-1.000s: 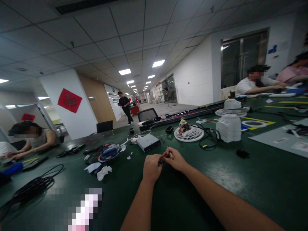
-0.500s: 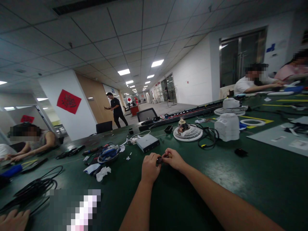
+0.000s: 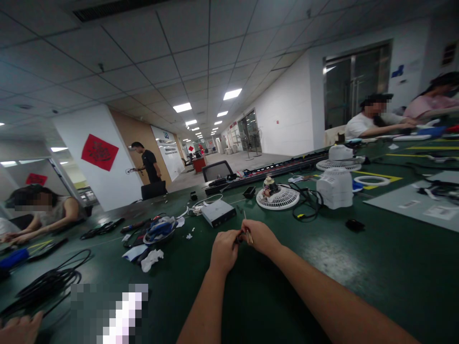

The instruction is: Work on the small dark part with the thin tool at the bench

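My left hand [image 3: 225, 249] is closed around a small dark part [image 3: 238, 239], mostly hidden by the fingers; its kind I cannot make out. My right hand [image 3: 262, 237] is closed beside it, almost touching the left fingertips. It pinches a thin gold-coloured metal piece [image 3: 249, 236], and a slim pale tip [image 3: 245, 216] sticks up above the fingers. Both hands are held just over the green tabletop [image 3: 287, 306]. Beyond them lies a grey box-shaped device [image 3: 218, 213], apart from both hands.
Behind my right hand lie a white fan grille with an exposed motor [image 3: 278, 197], a white housing [image 3: 335, 188] and a black cable [image 3: 309, 210]. A bowl of tools [image 3: 160, 229], crumpled paper [image 3: 152, 260] and coiled cable [image 3: 53, 279] lie left. Another person's hand [image 3: 22, 328] rests lower left.
My right hand has turned, so the gold-coloured piece and the slim tip now show. My left hand stays about where it was. The standing person in the background has moved left.
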Demonstrator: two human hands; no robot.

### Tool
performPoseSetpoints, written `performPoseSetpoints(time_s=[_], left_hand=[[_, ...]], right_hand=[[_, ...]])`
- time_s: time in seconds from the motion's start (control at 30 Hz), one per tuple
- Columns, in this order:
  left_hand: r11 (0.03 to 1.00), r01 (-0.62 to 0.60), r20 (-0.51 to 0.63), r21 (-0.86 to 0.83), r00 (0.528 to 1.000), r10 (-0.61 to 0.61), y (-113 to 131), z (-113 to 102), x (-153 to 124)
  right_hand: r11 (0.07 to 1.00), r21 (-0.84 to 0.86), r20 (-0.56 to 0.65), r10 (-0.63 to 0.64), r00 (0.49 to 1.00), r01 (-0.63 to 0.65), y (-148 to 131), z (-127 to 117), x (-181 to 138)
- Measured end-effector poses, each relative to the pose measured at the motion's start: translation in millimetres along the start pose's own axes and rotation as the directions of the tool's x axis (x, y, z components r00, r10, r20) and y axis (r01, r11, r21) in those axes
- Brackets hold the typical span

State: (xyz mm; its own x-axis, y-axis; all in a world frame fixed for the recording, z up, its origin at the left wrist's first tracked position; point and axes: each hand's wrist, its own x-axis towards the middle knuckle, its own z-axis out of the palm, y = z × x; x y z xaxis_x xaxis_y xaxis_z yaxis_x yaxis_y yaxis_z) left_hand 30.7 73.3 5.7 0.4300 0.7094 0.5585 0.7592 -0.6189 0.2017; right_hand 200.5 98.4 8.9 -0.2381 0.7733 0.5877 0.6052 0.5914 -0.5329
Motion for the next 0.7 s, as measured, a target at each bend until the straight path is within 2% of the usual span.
performPoseSetpoints(time_s=[0.1,0.23,0.4,0.57,0.63,0.7], left_hand=[[1.000,-0.013,0.015,-0.015,1.000,0.013,-1,1,0],[1.000,0.013,-0.019,0.004,1.000,-0.013,-3,4,0],[0.996,0.088,-0.078,0.017,0.993,-0.086,-6,7,0],[0.986,0.166,-0.150,0.019,0.975,-0.161,-7,7,0],[0.978,0.206,-0.186,0.029,0.963,-0.198,-7,6,0],[0.972,0.231,-0.211,0.035,0.953,-0.219,-7,6,0]], right_hand=[[1.000,-0.026,0.011,0.017,1.000,-0.016,-1,1,-1],[0.993,0.041,-0.002,0.110,0.994,-0.110,0,7,-2],[0.975,0.204,-0.106,0.106,0.989,-0.083,0,11,-1],[0.853,0.522,-0.228,0.140,0.964,-0.001,-5,14,1],[0.802,0.596,-0.216,0.188,0.958,-0.023,-8,15,1],[0.754,0.652,-0.148,0.227,0.963,-0.078,-12,16,1]])
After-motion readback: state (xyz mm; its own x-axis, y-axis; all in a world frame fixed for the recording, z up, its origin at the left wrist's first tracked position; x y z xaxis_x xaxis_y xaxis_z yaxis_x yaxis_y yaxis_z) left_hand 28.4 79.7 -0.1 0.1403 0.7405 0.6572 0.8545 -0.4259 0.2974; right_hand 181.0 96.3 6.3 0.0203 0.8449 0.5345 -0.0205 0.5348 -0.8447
